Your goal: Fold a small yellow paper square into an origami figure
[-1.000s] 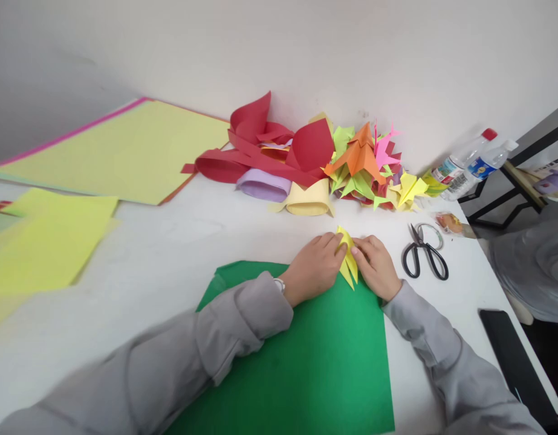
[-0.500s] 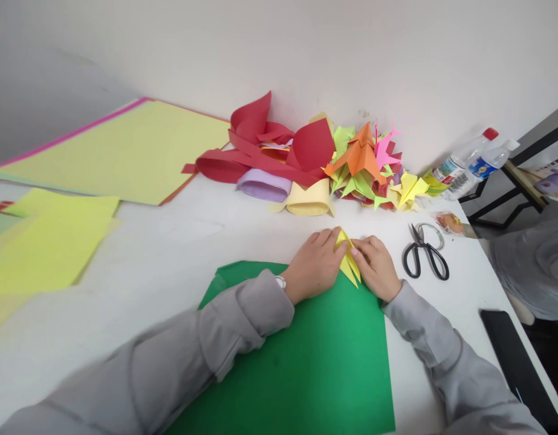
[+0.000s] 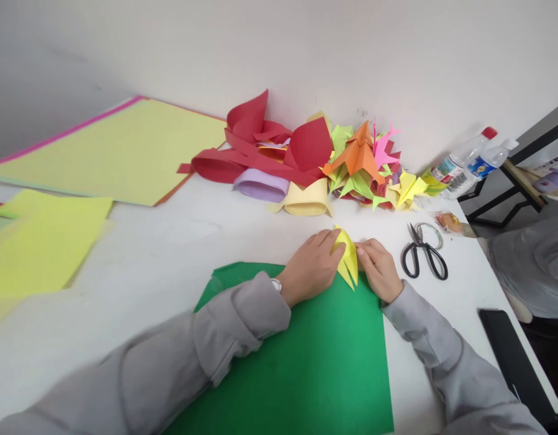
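Observation:
A small yellow folded paper piece [image 3: 348, 261] lies at the far edge of a green sheet [image 3: 306, 362] on the white table [image 3: 179, 241]. My left hand [image 3: 311, 266] presses on its left side, fingers bent and pinched at its top edge. On its right side rests my right hand [image 3: 379, 269], whose curled fingers press and grip the fold. Both wrists come out of grey sleeves.
A heap of folded paper shapes [image 3: 324, 163] in red, orange, green, pink and yellow lies along the wall. Black scissors [image 3: 424, 257] sit right of my hands, a dark phone [image 3: 514, 362] nearer the table edge. Two plastic bottles [image 3: 473, 160] lie far right. Yellow sheets [image 3: 110, 151] cover the left.
The yellow piece has shifted slightly between my fingers as they press its folds. My hands stay in the same spot.

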### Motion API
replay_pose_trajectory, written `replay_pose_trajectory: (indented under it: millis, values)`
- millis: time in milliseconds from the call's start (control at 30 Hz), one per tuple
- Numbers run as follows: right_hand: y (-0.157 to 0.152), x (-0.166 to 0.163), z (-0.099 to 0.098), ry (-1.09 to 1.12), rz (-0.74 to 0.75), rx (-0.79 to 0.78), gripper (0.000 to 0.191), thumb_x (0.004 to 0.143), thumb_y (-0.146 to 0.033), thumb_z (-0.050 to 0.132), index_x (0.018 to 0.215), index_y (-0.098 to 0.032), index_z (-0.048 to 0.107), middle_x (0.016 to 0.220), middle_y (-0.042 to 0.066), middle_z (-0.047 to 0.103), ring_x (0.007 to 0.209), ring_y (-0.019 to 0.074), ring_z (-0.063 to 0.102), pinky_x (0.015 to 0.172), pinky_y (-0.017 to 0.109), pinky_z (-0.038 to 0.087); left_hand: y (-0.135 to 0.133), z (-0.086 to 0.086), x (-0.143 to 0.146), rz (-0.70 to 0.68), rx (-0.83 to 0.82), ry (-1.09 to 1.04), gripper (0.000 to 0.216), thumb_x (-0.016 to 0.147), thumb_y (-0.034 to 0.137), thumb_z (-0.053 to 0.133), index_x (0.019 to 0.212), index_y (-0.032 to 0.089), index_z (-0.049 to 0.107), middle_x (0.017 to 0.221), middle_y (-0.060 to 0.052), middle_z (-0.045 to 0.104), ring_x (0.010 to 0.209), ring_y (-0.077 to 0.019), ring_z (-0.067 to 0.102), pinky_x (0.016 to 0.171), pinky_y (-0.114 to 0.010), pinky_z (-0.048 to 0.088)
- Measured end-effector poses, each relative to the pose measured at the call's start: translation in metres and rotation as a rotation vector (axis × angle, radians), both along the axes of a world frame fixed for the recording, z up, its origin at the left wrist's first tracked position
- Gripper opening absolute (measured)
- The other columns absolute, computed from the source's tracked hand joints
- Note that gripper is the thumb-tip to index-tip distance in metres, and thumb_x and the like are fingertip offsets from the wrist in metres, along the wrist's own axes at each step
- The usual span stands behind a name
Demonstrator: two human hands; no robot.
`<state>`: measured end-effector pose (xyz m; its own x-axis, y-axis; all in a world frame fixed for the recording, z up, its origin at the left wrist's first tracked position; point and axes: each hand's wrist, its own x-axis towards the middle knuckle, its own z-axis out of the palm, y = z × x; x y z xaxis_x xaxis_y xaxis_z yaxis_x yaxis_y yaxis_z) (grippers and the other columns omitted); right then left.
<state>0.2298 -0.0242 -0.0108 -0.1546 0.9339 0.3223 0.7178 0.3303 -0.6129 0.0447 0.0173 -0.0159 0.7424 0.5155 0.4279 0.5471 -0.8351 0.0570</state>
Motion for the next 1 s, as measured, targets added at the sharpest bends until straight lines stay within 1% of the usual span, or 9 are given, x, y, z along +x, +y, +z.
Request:
replay_pose_trajectory:
  millis: [133,233,300,400,533,667,833,900,1000]
  values:
    - [0.0,0.007,-0.003,0.034,0.044,0.013,0.027,0.093,-0.03,0.044,0.107,-0.022,0.066,0.087,0.006,0.061,0.083,0.0195,0.059,0.077,0.035,0.051,-0.002,-0.003,-0.003,-0.134,0.072,-0.04,0.024,0.089,0.009,0.04,0.096,0.011,0.063,0.109,-0.016,0.061,0.099,-0.0244,0.056,0.085,-0.039,0.049]
    - [-0.001,0.013,-0.005,-0.015,0.048,0.048,0.026,0.091,-0.024,0.046,0.108,-0.022,0.066,0.093,0.008,0.061,0.09,0.0205,0.059,0.082,0.037,0.051,-0.002,-0.005,-0.003,-0.197,0.071,-0.006,0.026,0.091,0.01,0.039,0.1,0.01,0.063,0.106,-0.014,0.064,0.097,-0.0225,0.057,0.082,-0.037,0.05]
    - [-0.002,0.016,-0.005,-0.087,0.046,0.09,0.026,0.091,-0.021,0.046,0.107,-0.021,0.066,0.097,0.009,0.061,0.093,0.0217,0.058,0.084,0.04,0.05,-0.003,-0.006,-0.003,-0.199,0.055,0.017,0.026,0.091,0.009,0.04,0.104,0.009,0.063,0.108,-0.014,0.065,0.099,-0.0225,0.057,0.083,-0.037,0.05]
    - [-0.005,0.018,-0.004,-0.185,0.058,0.134,0.027,0.089,-0.018,0.046,0.107,-0.021,0.067,0.101,0.01,0.061,0.094,0.0228,0.057,0.083,0.042,0.05,-0.002,-0.006,-0.004,-0.209,0.049,0.018,0.027,0.091,0.009,0.041,0.105,0.008,0.063,0.11,-0.014,0.065,0.101,-0.0233,0.057,0.083,-0.037,0.05]
    - [-0.007,0.017,-0.003,-0.283,0.081,0.156,0.03,0.088,-0.017,0.047,0.111,-0.023,0.066,0.106,0.011,0.061,0.093,0.0239,0.056,0.081,0.044,0.05,-0.002,-0.009,-0.005,-0.216,0.047,-0.016,0.028,0.089,0.008,0.041,0.106,0.005,0.063,0.11,-0.015,0.066,0.1,-0.0238,0.058,0.085,-0.038,0.051]
    - [-0.008,0.018,-0.003,-0.382,0.127,0.178,0.032,0.088,-0.017,0.046,0.115,-0.021,0.064,0.109,0.013,0.061,0.096,0.0257,0.054,0.081,0.045,0.049,-0.001,-0.013,-0.005,-0.2,0.028,-0.051,0.029,0.088,0.008,0.041,0.105,0.007,0.064,0.109,-0.014,0.067,0.102,-0.0226,0.059,0.09,-0.038,0.05]
    - [-0.007,0.019,-0.001,-0.492,0.199,0.245,0.031,0.088,-0.015,0.045,0.113,-0.014,0.063,0.109,0.017,0.061,0.097,0.0271,0.054,0.081,0.045,0.05,-0.001,-0.011,-0.007,-0.214,-0.007,-0.085,0.027,0.085,0.007,0.042,0.101,0.006,0.065,0.107,-0.015,0.065,0.103,-0.0232,0.057,0.093,-0.039,0.049]
    - [-0.007,0.019,-0.001,-0.512,0.214,0.248,0.032,0.088,-0.015,0.044,0.114,-0.015,0.063,0.109,0.017,0.061,0.099,0.0274,0.054,0.081,0.046,0.05,-0.001,-0.007,-0.007,-0.192,-0.029,-0.092,0.026,0.084,0.005,0.042,0.095,0.007,0.065,0.107,-0.015,0.063,0.104,-0.0238,0.055,0.093,-0.04,0.05]
    - [-0.008,0.02,-0.001,-0.534,0.236,0.242,0.033,0.088,-0.015,0.045,0.115,-0.016,0.062,0.111,0.016,0.062,0.101,0.0278,0.055,0.082,0.047,0.049,-0.002,-0.004,-0.008,-0.139,-0.075,-0.096,0.023,0.083,0.004,0.044,0.086,0.01,0.066,0.101,-0.015,0.06,0.101,-0.024,0.053,0.087,-0.039,0.051]
